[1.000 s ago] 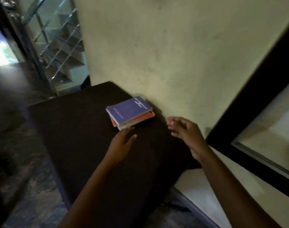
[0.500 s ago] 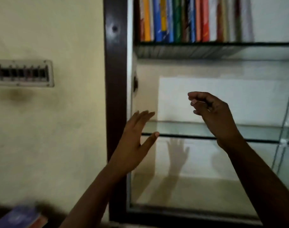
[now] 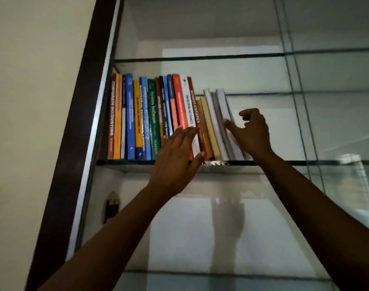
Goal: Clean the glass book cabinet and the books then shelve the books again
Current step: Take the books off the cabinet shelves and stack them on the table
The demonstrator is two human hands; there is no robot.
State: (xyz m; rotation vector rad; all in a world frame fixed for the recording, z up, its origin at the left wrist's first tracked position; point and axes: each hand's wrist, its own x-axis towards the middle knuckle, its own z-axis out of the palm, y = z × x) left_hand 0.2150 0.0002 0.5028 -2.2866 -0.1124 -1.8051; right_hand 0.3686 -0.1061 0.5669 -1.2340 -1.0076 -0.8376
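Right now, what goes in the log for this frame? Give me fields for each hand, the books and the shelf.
left hand: fingers straight, laid over spines towards the row's right end
right hand: thumb against the grey books, other fingers curled; grip unclear
row of books: upright, spines outward, grey books at its right end
glass shelf: bears the row, inside the dark-framed cabinet
stage: books on the shelf, both hands at them
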